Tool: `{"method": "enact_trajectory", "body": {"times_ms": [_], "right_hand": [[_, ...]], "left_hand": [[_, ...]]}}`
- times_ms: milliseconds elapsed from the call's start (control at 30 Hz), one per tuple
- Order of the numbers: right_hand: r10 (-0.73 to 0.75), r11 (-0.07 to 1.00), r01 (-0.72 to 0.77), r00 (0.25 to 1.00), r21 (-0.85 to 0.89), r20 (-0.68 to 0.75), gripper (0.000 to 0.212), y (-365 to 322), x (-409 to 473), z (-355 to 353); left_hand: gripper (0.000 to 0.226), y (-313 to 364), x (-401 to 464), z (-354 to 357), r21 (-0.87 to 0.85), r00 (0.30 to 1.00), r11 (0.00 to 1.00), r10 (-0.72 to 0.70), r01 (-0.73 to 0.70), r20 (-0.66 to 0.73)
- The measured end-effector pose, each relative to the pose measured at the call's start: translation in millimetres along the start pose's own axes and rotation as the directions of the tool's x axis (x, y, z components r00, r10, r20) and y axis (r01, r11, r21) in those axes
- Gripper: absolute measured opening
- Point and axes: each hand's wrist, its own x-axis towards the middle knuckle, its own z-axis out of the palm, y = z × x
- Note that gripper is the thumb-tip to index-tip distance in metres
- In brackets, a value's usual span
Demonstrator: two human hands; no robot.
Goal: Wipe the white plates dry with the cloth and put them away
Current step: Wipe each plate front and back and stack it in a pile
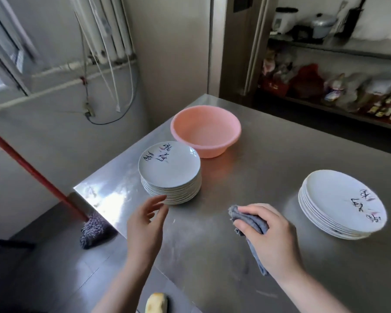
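While two stacks of white plates stand on the steel table [246,172], the grey cloth [252,224] is gripped in the right hand [273,238], whose fingers are curled round it, between the stacks and nearer the camera. The left stack [169,171] is placed just in front of the pink basin [205,129], almost touching it. The right stack [342,204] is set well to the right of the basin, nearer the table's front. The left hand [145,224] is held released, fingers relaxed, just short of the left stack and holding nothing. Left of the basin, beyond the table corner, a red-handled mop [90,227] is seen on the floor.
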Motion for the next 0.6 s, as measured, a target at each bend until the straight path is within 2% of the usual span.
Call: {"method": "enact_trajectory", "body": {"times_ms": [200, 333, 467, 600], "right_hand": [[0.042, 0.999, -0.041, 0.997, 0.007, -0.072, 0.027, -25, 54, 94], [0.104, 0.994, -0.1, 0.987, 0.036, -0.126, 0.028, -39, 84, 149], [0.176, 0.984, -0.171, 0.965, 0.041, -0.193, 0.026, -49, 91, 177], [0.218, 0.976, -0.211, 0.947, 0.057, -0.234, 0.026, -53, 88, 181]], "left_hand": [[0.023, -16, 102, -32, 0.042, 1.0, 0.999, 0.01, -0.01, 0.0], [0.022, -30, 164, -43, 0.165, 0.993, 0.984, 0.057, -0.074, 0.107], [0.024, -42, 197, -40, 0.219, 0.981, 0.976, -0.021, -0.022, 0.191], [0.026, -49, 210, -36, 0.18, 0.966, 0.98, -0.129, 0.089, 0.224]]}}
